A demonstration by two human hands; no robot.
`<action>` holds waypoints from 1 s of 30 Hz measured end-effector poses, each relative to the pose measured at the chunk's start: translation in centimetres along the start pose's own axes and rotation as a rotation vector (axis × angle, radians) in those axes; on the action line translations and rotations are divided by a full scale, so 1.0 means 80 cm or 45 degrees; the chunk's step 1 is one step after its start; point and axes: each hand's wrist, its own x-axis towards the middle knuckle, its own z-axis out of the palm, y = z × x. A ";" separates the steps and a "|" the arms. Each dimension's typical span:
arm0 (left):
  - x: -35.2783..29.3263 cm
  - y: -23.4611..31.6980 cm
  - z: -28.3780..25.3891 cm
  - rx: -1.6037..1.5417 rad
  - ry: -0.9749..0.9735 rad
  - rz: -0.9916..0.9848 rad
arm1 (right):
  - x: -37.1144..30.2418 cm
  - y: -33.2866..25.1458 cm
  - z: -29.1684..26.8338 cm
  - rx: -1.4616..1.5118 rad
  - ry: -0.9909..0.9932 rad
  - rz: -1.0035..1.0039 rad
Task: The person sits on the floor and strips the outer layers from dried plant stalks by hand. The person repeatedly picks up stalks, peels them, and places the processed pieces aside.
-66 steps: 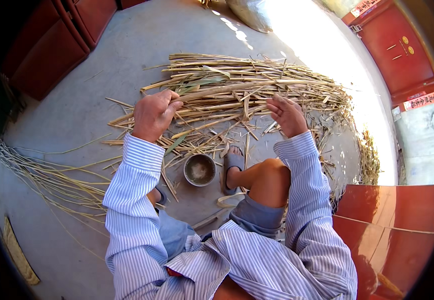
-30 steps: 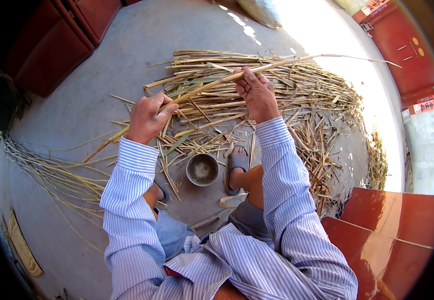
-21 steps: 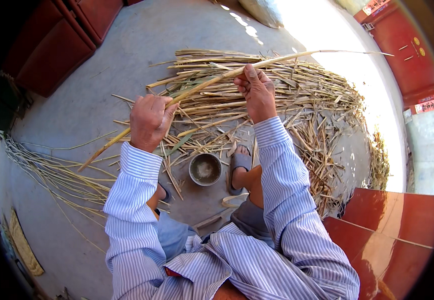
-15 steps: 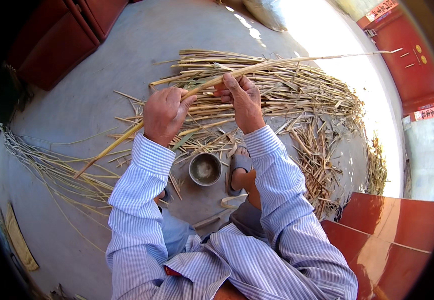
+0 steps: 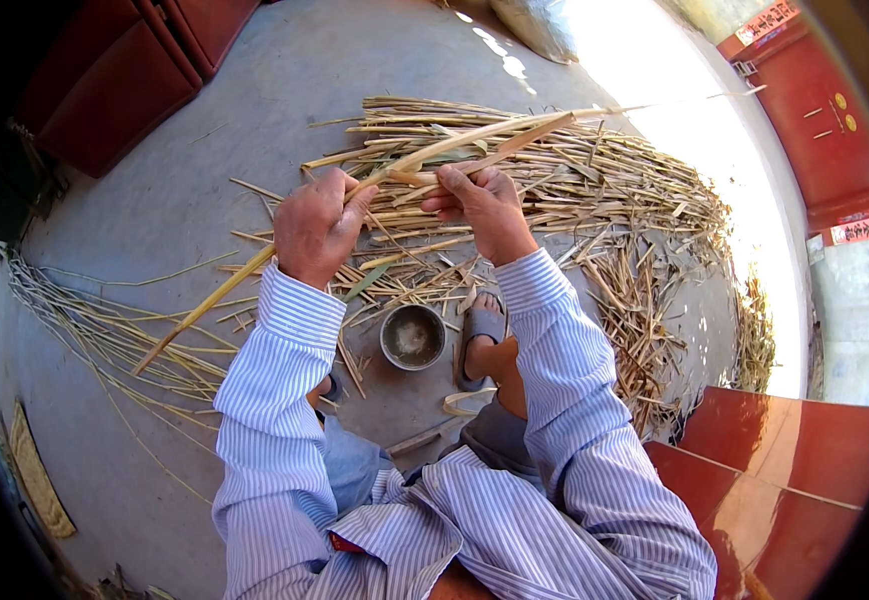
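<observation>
A long pale reed stalk [image 5: 216, 298] runs slantwise from lower left to upper right. My left hand [image 5: 316, 228] is closed around it, with the cut lower end sticking out past the wrist. Between thumb and fingers, my right hand [image 5: 492, 208] pinches a tan strip of leaf sheath [image 5: 532, 137]. That strip stands apart from the stalk near the hands and meets it again farther up. Under both hands lies a thick heap of dry stalks [image 5: 574, 185].
A metal bowl [image 5: 412, 366] stands between my feet, near a sandalled foot [image 5: 484, 325]. Thin stripped stems [image 5: 124, 325] fan out at left. Loose husks [image 5: 634, 320] cover the floor at right, beside a red glossy surface [image 5: 734, 430]. A dark red sofa [image 5: 119, 90] stands far left.
A strip of sheath has come away from the stalk in my right hand's pinch. The stalk and my left hand have shifted slightly left and down.
</observation>
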 end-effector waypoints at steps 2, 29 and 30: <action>0.002 -0.010 -0.003 0.103 0.070 0.095 | -0.009 -0.001 0.006 0.166 0.178 -0.180; -0.001 0.009 0.021 0.038 0.004 0.415 | 0.007 -0.008 -0.012 0.261 0.188 0.081; -0.002 0.008 0.021 -0.002 -0.046 0.341 | 0.010 -0.008 -0.016 0.238 0.162 0.059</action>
